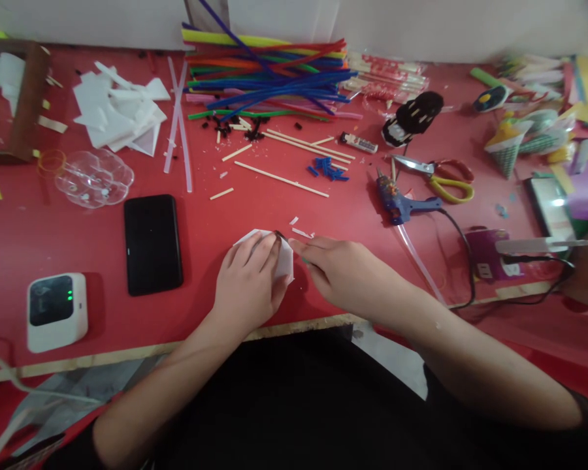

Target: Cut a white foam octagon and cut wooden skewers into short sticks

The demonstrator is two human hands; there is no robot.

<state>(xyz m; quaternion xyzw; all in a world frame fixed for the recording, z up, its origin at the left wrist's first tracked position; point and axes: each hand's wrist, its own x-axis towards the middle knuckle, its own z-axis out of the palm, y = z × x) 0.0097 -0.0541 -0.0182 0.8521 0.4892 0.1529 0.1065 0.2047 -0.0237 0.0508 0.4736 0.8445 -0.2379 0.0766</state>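
White foam-like or card piece (285, 262) lies on a red counter (200, 254) near its front edge, as seen from the head camera; the left hand (247, 277) holds it down, fingers across the top and thumb along the lower side; the right hand (343, 267), just beside it, is curled narrowly around a mostly hidden tool, whose dark tip (281, 235) meets the piece's upper edge; small white slivers (301, 232) lie just beyond. Left of the hands sits a black phone (153, 245), with a white device (57, 329) showing green lights farther left; a clear scalloped dish (95, 177) and a heap of white offcuts (117, 121) lie behind. Toward the back spread thin wooden sticks (281, 179), blue snippets (329, 170) and a bright pile of fuzzy stems (269, 75); to the right rests a blue glue gun (399, 203), near a tool with red and yellow handles (432, 171).
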